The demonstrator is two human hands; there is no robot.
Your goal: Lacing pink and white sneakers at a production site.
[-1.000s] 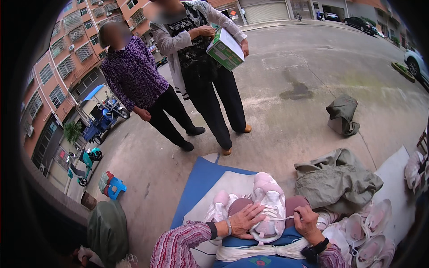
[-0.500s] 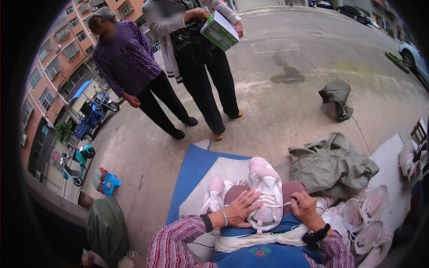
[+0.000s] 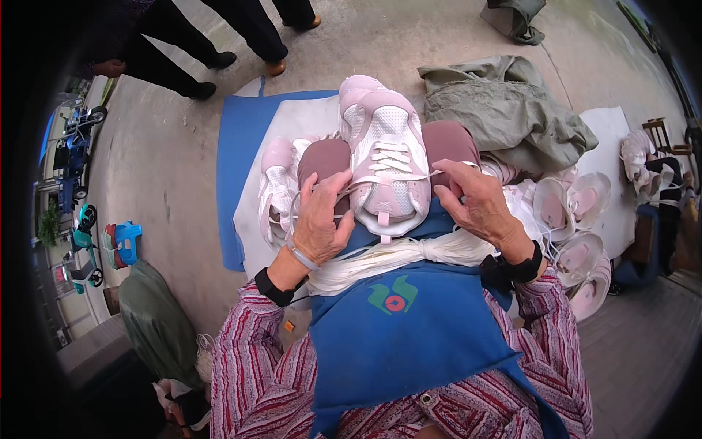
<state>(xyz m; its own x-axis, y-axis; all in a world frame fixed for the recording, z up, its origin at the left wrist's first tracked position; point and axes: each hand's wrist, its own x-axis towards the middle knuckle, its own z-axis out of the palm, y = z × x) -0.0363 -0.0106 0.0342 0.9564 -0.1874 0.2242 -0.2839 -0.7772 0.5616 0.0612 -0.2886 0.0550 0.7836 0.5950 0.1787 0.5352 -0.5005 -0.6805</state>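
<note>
A pink and white sneaker (image 3: 387, 157) lies across my lap, toe pointing away, between my knees. White shoelace (image 3: 391, 176) crosses its upper and runs out to both sides. My left hand (image 3: 322, 217) is at the sneaker's left side, its curled fingers on one lace end, the thumb held apart. On the other side my right hand (image 3: 479, 205) pinches the opposite lace end at its fingertips. A bundle of white laces (image 3: 409, 252) lies across my blue apron (image 3: 395, 329), just below the sneaker's heel.
Other pink and white shoes (image 3: 278, 183) sit left of my knee; several more shoe pieces (image 3: 578, 205) are piled at right. A green-grey cloth (image 3: 504, 110) lies beyond them. Two people's legs (image 3: 248, 29) stand at far left. A blue stool (image 3: 127, 243) is further left.
My view has tilted down toward my lap. My left hand has come off the sneaker's top to its left side, at a lace end. The right hand still pinches its lace.
</note>
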